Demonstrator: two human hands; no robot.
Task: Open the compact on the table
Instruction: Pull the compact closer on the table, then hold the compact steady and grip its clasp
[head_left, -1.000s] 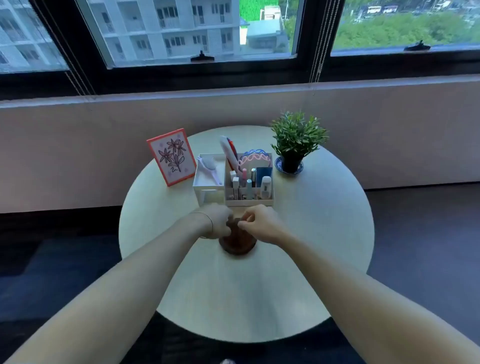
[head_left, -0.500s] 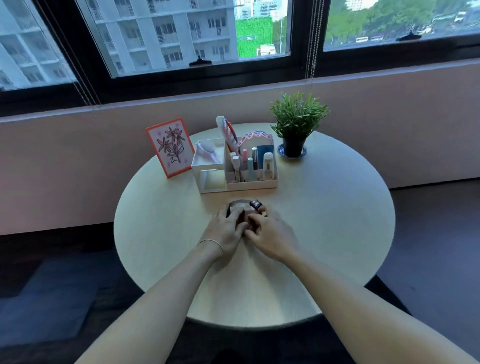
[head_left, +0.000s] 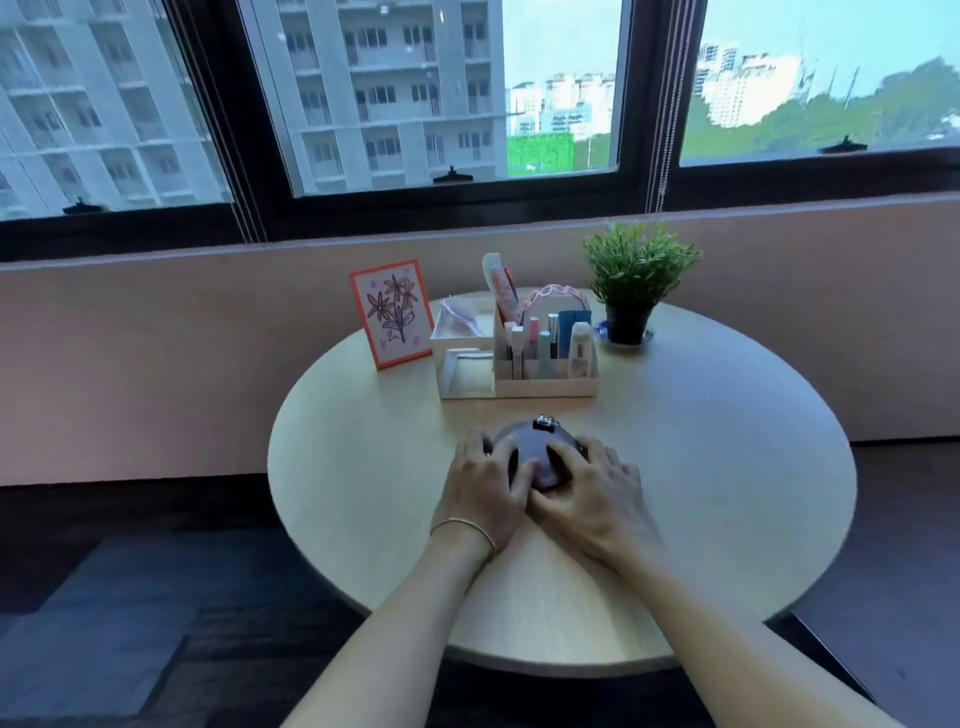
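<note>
A wide window (head_left: 457, 88) with dark frames fills the far wall, showing apartment blocks and trees outside, above a pale ledge wall. Below it stands a round, light wood table (head_left: 727, 493) on a dark floor. At the table's far side sit a white organizer (head_left: 519, 374) packed with tubes, a comb and a brush, a potted green plant (head_left: 636, 275) on a small saucer to its right, and an orange-framed flower card (head_left: 392, 312) propped upright to its left.

The compact (head_left: 530, 447) lies near the table's middle, just in front of the organizer. It is round and dark with a domed lid, so it has no clear long axis; a small metal piece, clasp or hinge I cannot tell, sits on its far edge toward the organizer. The lid appears down.

The left hand (head_left: 485, 493), a thin bracelet at its wrist, and the right hand (head_left: 592, 493) each rest a grip on the compact, fingers curled over its near half and sides, thumbs touching.
</note>
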